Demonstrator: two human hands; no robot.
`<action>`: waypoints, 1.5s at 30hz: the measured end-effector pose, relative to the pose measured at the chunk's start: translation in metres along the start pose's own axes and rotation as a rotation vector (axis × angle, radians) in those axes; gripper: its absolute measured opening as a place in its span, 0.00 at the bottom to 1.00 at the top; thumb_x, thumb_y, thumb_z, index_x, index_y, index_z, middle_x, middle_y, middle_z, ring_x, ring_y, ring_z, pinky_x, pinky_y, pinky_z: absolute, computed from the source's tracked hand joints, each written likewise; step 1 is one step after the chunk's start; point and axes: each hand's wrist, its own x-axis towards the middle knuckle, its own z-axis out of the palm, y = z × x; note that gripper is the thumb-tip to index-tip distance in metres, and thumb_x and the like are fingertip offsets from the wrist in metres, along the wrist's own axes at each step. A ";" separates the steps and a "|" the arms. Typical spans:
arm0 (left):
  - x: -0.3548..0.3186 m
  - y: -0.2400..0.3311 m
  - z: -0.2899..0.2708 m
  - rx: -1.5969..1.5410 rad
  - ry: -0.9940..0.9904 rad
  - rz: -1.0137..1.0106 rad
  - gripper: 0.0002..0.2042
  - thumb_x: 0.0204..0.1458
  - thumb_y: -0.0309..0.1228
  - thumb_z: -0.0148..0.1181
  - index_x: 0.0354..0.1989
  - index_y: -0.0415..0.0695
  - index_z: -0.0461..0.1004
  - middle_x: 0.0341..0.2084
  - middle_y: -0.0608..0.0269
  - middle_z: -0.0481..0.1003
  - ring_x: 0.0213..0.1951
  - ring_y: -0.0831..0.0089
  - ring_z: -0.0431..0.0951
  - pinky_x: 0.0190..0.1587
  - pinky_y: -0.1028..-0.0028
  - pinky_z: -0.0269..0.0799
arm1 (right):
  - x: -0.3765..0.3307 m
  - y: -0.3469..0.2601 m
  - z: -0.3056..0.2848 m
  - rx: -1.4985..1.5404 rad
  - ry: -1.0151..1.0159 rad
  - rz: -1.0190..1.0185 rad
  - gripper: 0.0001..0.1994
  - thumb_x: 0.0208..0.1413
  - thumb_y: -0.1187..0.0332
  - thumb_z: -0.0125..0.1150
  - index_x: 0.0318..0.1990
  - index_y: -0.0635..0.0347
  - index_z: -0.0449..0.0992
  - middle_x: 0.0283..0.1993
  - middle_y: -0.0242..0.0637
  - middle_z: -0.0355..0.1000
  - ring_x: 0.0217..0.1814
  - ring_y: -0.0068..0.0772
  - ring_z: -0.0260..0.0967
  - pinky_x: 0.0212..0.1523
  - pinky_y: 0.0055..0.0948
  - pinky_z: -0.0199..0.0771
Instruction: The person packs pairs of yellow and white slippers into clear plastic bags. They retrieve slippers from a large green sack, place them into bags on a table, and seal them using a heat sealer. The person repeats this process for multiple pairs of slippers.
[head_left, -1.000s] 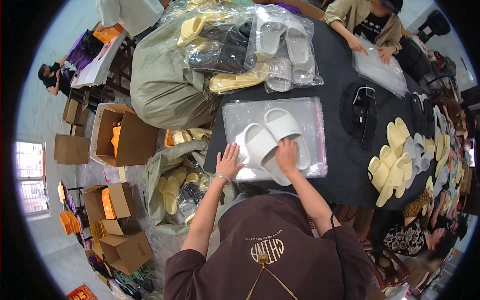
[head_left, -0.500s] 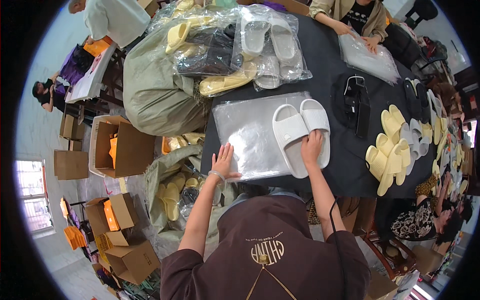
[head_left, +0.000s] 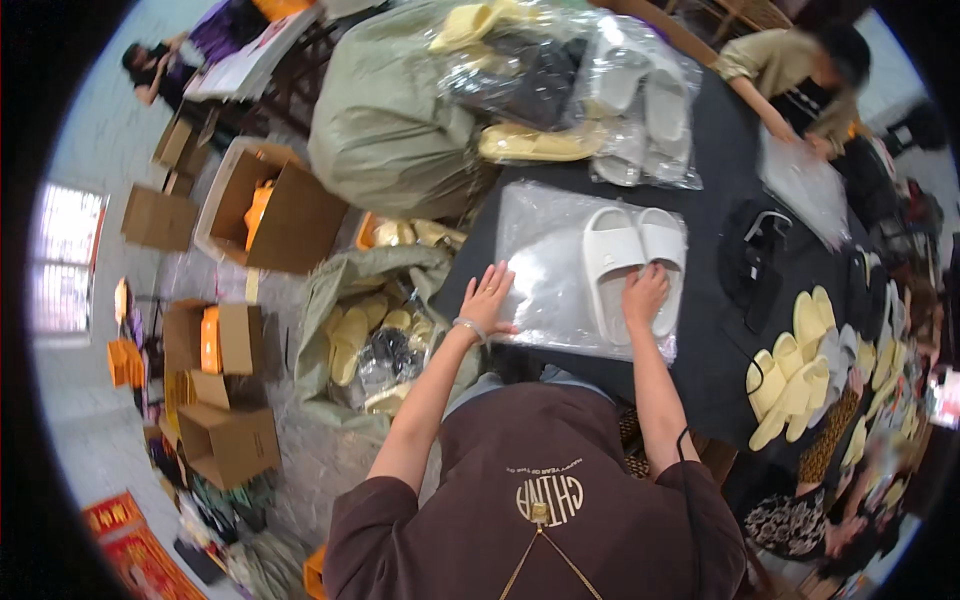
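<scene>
A pair of white slide sandals [head_left: 612, 262] lies side by side on the right part of a clear plastic bag [head_left: 545, 235], on the black-covered table. I cannot tell whether more than one bag is stacked there. My right hand [head_left: 646, 293] is on the pair, its fingers bent in around the inner edges where the two slides meet, below the straps. At the bag's lower left edge, my left hand [head_left: 487, 302] rests flat with its fingers spread, holding nothing.
Bagged slides [head_left: 640, 90] lie at the table's far side beside a large green sack [head_left: 390, 110]. Loose yellow slides [head_left: 790, 385] and a black device [head_left: 765, 280] are on the right. Across the table, a person handles clear bags [head_left: 805, 190]. An opened sack [head_left: 320, 345] stands left.
The view has turned, shifting the surroundings. The white slides now sit more fully over the plastic bag instead of reaching past its right edge. My left hand stays spread at the bag's edge.
</scene>
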 end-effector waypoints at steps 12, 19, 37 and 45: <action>-0.154 -0.076 0.151 -0.397 0.326 -0.382 0.22 0.46 0.28 0.56 0.53 0.43 0.66 0.54 0.50 0.65 0.53 0.55 0.67 0.52 0.63 0.64 | 0.002 0.022 0.025 -0.007 -0.089 -0.041 0.24 0.51 0.59 0.53 0.51 0.70 0.65 0.55 0.53 0.60 0.55 0.54 0.58 0.55 0.45 0.58; -0.268 -0.162 0.287 -0.413 -0.464 -1.028 0.18 0.47 0.41 0.54 0.44 0.45 0.75 0.45 0.48 0.72 0.48 0.53 0.72 0.52 0.62 0.65 | -0.019 0.014 -0.008 0.416 -0.149 -0.095 0.26 0.51 0.69 0.55 0.57 0.71 0.60 0.58 0.55 0.58 0.60 0.52 0.56 0.60 0.41 0.53; -0.149 -0.224 0.235 -0.203 -0.418 -0.836 0.21 0.48 0.41 0.56 0.52 0.53 0.72 0.67 0.48 0.28 0.67 0.48 0.30 0.65 0.54 0.40 | -0.125 -0.063 -0.111 0.261 -0.253 -0.378 0.17 0.56 0.74 0.48 0.54 0.62 0.66 0.57 0.44 0.62 0.58 0.46 0.58 0.56 0.39 0.55; -0.114 -0.260 0.250 -0.043 -0.822 -0.419 0.24 0.52 0.49 0.45 0.56 0.56 0.67 0.66 0.61 0.46 0.67 0.54 0.40 0.63 0.48 0.40 | -0.148 -0.034 -0.126 0.138 -0.210 -0.189 0.17 0.56 0.74 0.48 0.54 0.63 0.67 0.55 0.44 0.64 0.58 0.45 0.59 0.57 0.38 0.56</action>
